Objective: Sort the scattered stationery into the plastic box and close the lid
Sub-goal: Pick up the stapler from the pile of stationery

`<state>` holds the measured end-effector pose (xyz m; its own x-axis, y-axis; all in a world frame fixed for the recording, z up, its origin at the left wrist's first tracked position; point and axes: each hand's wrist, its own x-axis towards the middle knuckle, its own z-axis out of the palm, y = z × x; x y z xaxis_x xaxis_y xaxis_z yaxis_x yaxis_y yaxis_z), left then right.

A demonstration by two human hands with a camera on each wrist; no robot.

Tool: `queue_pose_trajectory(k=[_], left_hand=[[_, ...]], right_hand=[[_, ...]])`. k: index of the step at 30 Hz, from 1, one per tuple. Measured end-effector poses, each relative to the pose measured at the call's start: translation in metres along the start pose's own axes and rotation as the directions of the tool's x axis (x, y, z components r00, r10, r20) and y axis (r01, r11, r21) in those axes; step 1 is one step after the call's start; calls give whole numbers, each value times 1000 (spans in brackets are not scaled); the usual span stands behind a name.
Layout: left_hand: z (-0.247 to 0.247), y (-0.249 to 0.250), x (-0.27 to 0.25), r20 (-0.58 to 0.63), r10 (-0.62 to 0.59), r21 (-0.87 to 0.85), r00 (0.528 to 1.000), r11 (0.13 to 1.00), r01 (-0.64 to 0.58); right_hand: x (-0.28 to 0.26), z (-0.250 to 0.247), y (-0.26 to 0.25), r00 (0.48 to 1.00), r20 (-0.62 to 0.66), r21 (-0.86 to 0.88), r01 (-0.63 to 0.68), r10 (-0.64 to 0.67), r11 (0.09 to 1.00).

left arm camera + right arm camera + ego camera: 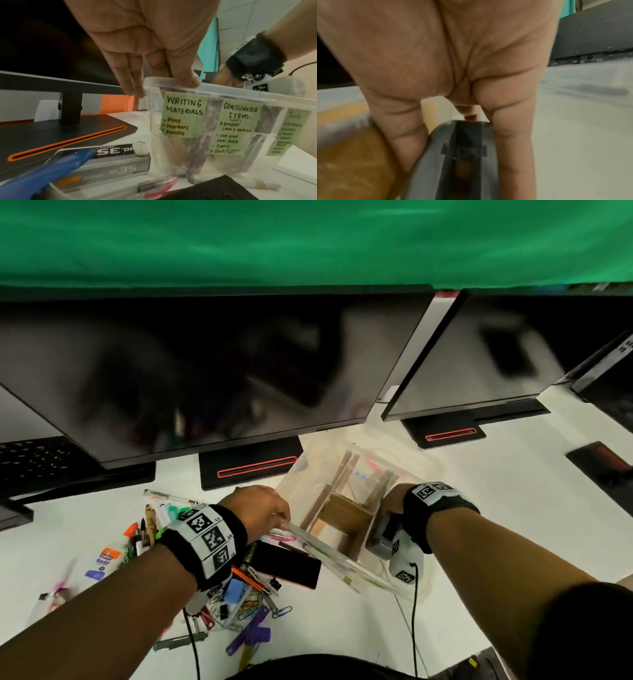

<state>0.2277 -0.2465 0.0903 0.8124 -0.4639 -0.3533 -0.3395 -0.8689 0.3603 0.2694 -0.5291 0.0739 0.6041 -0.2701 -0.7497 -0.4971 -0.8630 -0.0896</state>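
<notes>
A clear plastic box (337, 559) with cardboard dividers stands mid-desk. Its front wall (240, 93) carries green labels: writing materials, consumable items, tools. My left hand (275, 513) grips the box's near-left rim, thumb (187, 79) over the edge and fingers (133, 86) outside the corner. My right hand (390, 508) holds a grey stapler (383, 537) over the box's right-hand compartment, fingers (510, 148) curled on both its sides (464, 155). Scattered stationery lies left of the box: markers (150, 522), a glue bottle (102, 559), paper clips (246, 607).
Two dark monitors on black stands (250, 470) run along the back, with a laptop keyboard (34, 457) at far left. A staples box (109, 162), a blue tool (51, 173) and a black case (291, 566) lie by my left wrist. Cables (414, 628) trail towards me.
</notes>
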Motion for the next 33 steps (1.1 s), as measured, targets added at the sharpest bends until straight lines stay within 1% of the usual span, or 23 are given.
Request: queue_pose_trajectory(k=[2, 4, 5, 6, 8, 9, 10, 13, 16, 19, 22, 23, 24, 25, 27, 28, 29, 30, 32, 33], left_hand=[[0, 1, -1, 3, -1, -14, 1000, 1000, 1], [-1, 1, -1, 3, -6, -26, 1000, 1000, 6], [-1, 1, -1, 2, -9, -30, 1000, 1000, 9], [-2, 1, -1, -1, -8, -31, 1000, 1000, 8], [-3, 2, -1, -2, -5, -30, 1000, 1000, 4], [-4, 2, -1, 2, -4, -30, 1000, 1000, 4], [-5, 2, -1, 8, -3, -29, 1000, 1000, 4], [-5, 2, 0, 6, -1, -27, 1000, 1000, 1], [-3, -1, -1, 5, 2, -40, 1000, 999, -2], [1, -3, -2, -19, -2, -54, 1000, 999, 1], [6, -5, -4, -51, 4, -53, 999, 999, -7], [10, -6, -6, -72, 14, -48, 997, 999, -18], [14, -6, -9, -117, 26, -45, 993, 999, -31], [19, -7, -12, -190, 34, -43, 981, 998, -43], [28, -9, -22, -378, -7, -87, 926, 996, -28], [31, -10, -27, -433, -37, -111, 900, 994, -12], [35, -11, -31, -440, -56, -122, 896, 992, 2], [39, -13, -35, -389, -53, -110, 920, 994, 11], [50, -15, -37, -206, -7, -6, 978, 1000, 5], [56, -16, -36, -108, 14, 55, 994, 998, -8]], right_hand=[[23, 5, 4, 1000, -27, 77, 17, -15, 997], [59, 11, 14, 1000, -6, 110, 4, -4, 994], [65, 14, 15, 1000, 16, 126, -7, 5, 992], [60, 14, 16, 999, 46, 159, -18, 11, 987], [31, 10, 6, 1000, 13, 130, 10, -12, 991], [16, 7, 1, 1000, -3, 160, -7, 8, 987], [2, 4, -4, 999, -44, 191, 3, 5, 982], [-31, -6, -12, 986, -136, 174, 119, -96, 977], [-58, -7, -11, 958, -175, 32, 235, -226, 972], [-88, 9, -6, 907, -163, -25, 388, -387, 921], [-97, 35, 7, 847, -146, -14, 515, -511, 857], [-99, 45, 13, 831, -150, -2, 541, -535, 841], [-99, 53, 18, 821, -163, 5, 555, -547, 832], [-101, 61, 24, 810, -190, 20, 568, -555, 823], [-103, 73, 31, 783, -249, 56, 599, -570, 799], [-105, 78, 34, 765, -269, 62, 619, -584, 783], [-103, 82, 37, 752, -283, 61, 634, -596, 771], [-103, 86, 39, 742, -299, 58, 641, -600, 765], [-100, 93, 42, 737, -333, 50, 637, -588, 769], [-100, 96, 43, 733, -353, 49, 636, -582, 770]])
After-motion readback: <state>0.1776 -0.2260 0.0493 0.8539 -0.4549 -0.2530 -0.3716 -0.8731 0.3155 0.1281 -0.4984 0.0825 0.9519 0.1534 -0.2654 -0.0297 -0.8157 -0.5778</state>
